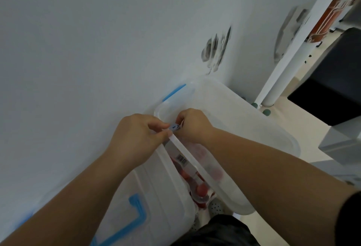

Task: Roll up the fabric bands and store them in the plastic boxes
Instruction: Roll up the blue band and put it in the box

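Fabric band (186, 153): white, narrow, partly rolled; its coiled end, a small grey-blue roll (174, 128), sits pinched between the two hands, and the loose tail runs down and toward the person from the grip. Left hand (134, 138): fingers closed, thumb and forefinger nipping the band just beside the roll. Right hand (192, 125): fingers curled tight around the far side of the roll, touching it. Both hands meet over the near rim of a plastic box. Plastic box (254, 128): translucent, open, directly beneath and beyond the grip; contents under the tail are red and blurred, with a barcode label (181, 160) just below the grip. Second plastic box (156, 197): translucent, with a blue clip (136, 212), below and left of the grip, under the left forearm. Blue handle (174, 91): above the grip. White table (78, 50): left of and beyond the grip. Table leg (281, 81): white, well apart, upper right.
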`<state>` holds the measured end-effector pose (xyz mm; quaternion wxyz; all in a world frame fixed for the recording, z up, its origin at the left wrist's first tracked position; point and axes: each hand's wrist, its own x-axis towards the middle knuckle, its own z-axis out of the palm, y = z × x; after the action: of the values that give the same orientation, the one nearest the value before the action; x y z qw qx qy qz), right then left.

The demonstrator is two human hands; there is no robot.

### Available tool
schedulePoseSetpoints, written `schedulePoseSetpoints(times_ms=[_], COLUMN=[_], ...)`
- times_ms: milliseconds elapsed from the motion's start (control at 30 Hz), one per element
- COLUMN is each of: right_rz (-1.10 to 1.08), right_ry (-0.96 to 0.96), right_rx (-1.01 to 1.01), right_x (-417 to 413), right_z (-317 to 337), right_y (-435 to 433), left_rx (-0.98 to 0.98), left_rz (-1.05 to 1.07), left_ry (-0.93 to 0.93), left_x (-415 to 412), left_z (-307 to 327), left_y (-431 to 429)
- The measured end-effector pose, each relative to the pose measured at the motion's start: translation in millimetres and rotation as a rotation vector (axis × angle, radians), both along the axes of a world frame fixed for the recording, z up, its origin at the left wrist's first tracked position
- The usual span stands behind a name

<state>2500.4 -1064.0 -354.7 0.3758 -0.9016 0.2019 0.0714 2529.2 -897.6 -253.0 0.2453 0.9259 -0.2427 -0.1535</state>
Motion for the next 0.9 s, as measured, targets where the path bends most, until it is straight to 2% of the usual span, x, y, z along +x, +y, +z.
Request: schedulePoseSetpoints(times_ms=[167, 333, 733, 900], right_rz=[0.002, 0.014, 0.027, 0.029], right_ry=[-0.006, 0.036, -0.077, -0.019], right_rx=[0.006, 0.097, -0.074, -0.1], right_x=[-3.1, -6.4, -9.5, -6.7], right_z=[-6.3, -7.4, -4.7, -5.7], right_y=[4.3, -4.7, 1.9, 5.6], left_rx=[-0.008, -0.014, -0.014, -0.003], left_rz=[0.017, 0.025, 0.018, 0.002], left_ry=[0.005, 0.003, 0.003, -0.017], left_x=[-1.4, -1.7, -2.1, -1.2], left_z=[-0.9, -0.7, -1.4, -2.2], left_y=[1.5, 0.1, -4.0, -4.1])
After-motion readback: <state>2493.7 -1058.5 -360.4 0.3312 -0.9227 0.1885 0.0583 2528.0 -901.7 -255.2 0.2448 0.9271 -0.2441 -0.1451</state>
